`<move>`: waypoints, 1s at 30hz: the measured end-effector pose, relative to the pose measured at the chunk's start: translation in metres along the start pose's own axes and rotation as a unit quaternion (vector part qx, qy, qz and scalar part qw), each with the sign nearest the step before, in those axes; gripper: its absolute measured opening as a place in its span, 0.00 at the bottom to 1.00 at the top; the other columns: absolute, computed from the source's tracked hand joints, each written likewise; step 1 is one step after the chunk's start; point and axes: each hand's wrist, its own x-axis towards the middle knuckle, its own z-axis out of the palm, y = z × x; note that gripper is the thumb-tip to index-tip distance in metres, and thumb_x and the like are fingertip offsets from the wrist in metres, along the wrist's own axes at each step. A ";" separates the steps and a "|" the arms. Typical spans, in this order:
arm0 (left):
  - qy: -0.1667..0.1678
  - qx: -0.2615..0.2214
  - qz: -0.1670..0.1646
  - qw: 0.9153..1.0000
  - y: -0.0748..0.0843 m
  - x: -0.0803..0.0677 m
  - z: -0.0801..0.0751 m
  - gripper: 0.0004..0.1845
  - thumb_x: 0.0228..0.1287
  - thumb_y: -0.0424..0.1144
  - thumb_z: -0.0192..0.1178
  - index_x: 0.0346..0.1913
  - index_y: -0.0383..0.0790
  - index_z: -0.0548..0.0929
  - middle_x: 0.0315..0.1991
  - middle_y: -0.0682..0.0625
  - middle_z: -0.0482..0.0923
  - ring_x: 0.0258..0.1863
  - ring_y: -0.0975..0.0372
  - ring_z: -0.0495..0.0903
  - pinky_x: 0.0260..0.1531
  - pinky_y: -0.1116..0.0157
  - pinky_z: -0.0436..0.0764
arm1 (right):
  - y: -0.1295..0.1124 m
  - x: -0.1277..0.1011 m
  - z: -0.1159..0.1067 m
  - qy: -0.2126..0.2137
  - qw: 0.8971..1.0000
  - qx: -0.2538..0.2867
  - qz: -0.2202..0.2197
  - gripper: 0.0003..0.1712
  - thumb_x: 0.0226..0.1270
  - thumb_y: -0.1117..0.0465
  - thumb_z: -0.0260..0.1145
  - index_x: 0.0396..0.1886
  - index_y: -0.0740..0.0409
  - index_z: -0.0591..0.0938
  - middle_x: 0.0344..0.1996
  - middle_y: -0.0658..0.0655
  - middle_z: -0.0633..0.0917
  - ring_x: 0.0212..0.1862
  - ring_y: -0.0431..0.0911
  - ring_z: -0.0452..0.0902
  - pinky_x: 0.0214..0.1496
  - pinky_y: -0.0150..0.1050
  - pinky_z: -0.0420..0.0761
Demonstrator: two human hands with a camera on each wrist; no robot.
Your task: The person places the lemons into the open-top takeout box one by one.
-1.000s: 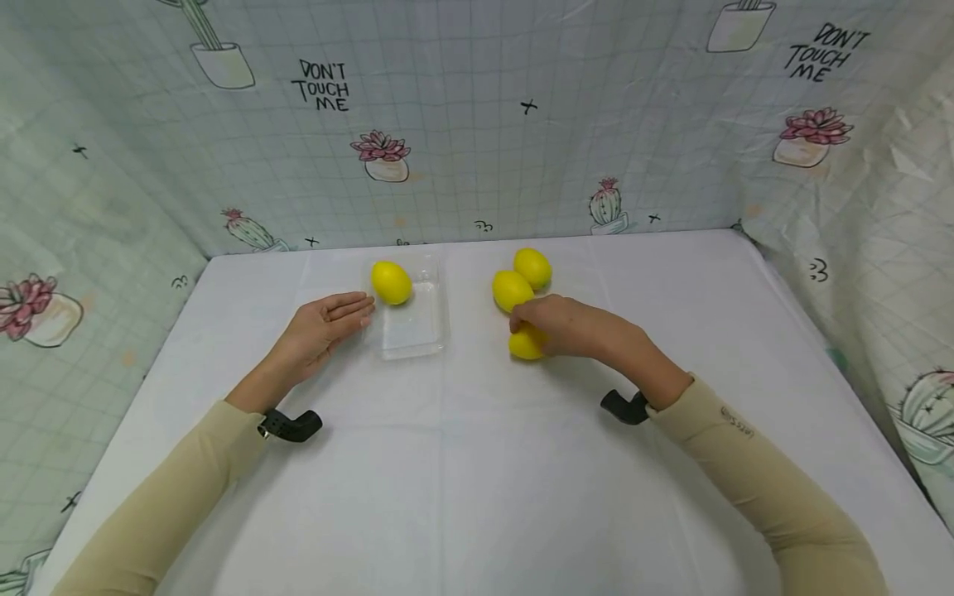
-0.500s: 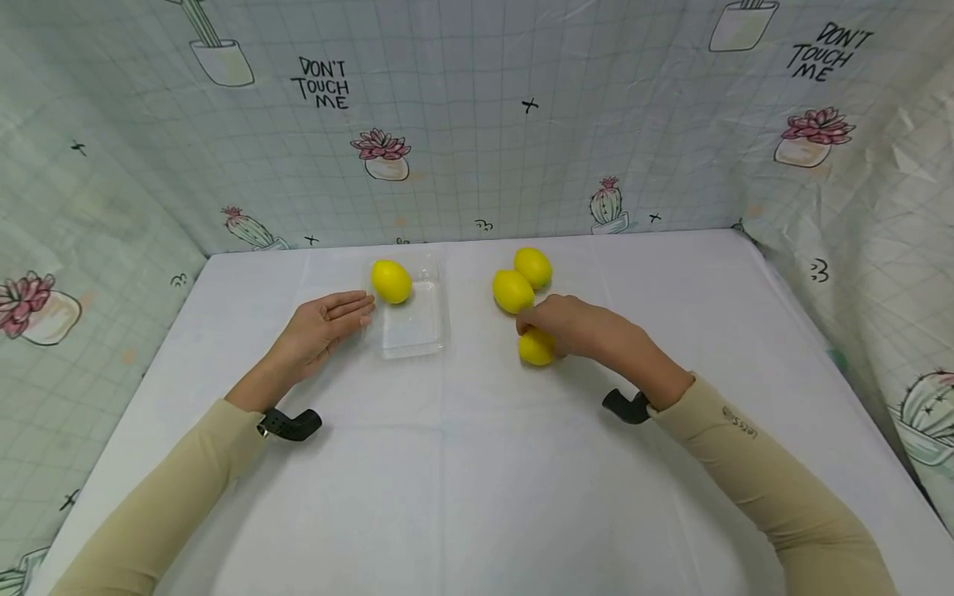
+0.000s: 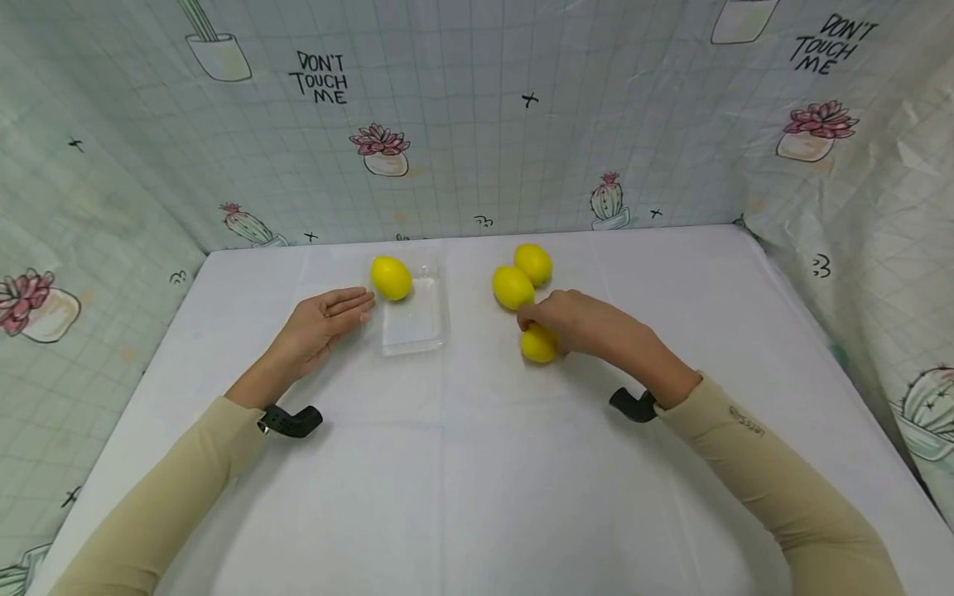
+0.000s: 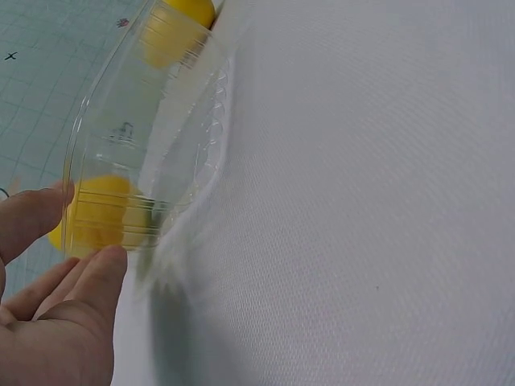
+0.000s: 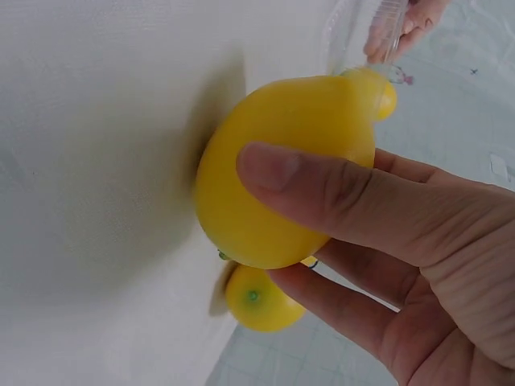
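Observation:
My right hand [image 3: 574,319] grips a yellow lemon [image 3: 538,344] [image 5: 282,177] just above the white table, thumb and fingers curled round it. Two more lemons [image 3: 513,287] [image 3: 533,264] lie together just beyond that hand; one of them [image 5: 257,299] shows under my fingers in the right wrist view. A clear plastic tray [image 3: 413,327] [image 4: 153,153] sits left of centre with one lemon [image 3: 391,277] [image 4: 96,213] in its far left corner. My left hand [image 3: 328,319] [image 4: 56,314] lies flat, fingers straight, with fingertips against the tray's left edge.
The white table [image 3: 477,463] is walled by a cactus-print sheet [image 3: 462,124] on three sides. Black wrist camera mounts [image 3: 291,420] [image 3: 633,405] stand under each forearm.
My right hand has drawn the gripped lemon slightly right and toward me, off the other two lemons. My left hand and the tray have stayed put.

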 end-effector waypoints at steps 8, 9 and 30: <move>0.004 -0.012 0.001 1.000 0.000 0.001 0.000 0.38 0.72 0.30 0.62 0.79 0.32 0.56 0.78 0.38 0.58 0.76 0.53 0.62 0.67 0.64 0.72 | -0.002 -0.002 -0.007 0.022 1.000 0.008 -0.016 0.33 0.51 0.73 0.81 0.59 0.55 0.84 0.55 0.56 0.86 0.54 0.52 0.81 0.61 0.49 0.83; 0.004 -0.014 0.000 1.000 -0.001 0.001 0.000 0.38 0.72 0.30 0.62 0.79 0.32 0.56 0.78 0.38 0.58 0.76 0.53 0.62 0.67 0.64 0.72 | -0.002 -0.002 -0.008 0.025 1.000 0.007 -0.018 0.33 0.51 0.73 0.81 0.59 0.55 0.85 0.55 0.56 0.86 0.54 0.52 0.81 0.61 0.49 0.83; 0.003 -0.018 -0.001 1.000 -0.003 0.002 -0.001 0.38 0.72 0.31 0.62 0.79 0.33 0.56 0.78 0.38 0.57 0.76 0.53 0.61 0.65 0.67 0.74 | -0.010 0.004 -0.009 0.096 0.993 0.030 -0.060 0.33 0.53 0.69 0.81 0.59 0.56 0.79 0.53 0.58 0.84 0.53 0.54 0.80 0.61 0.48 0.83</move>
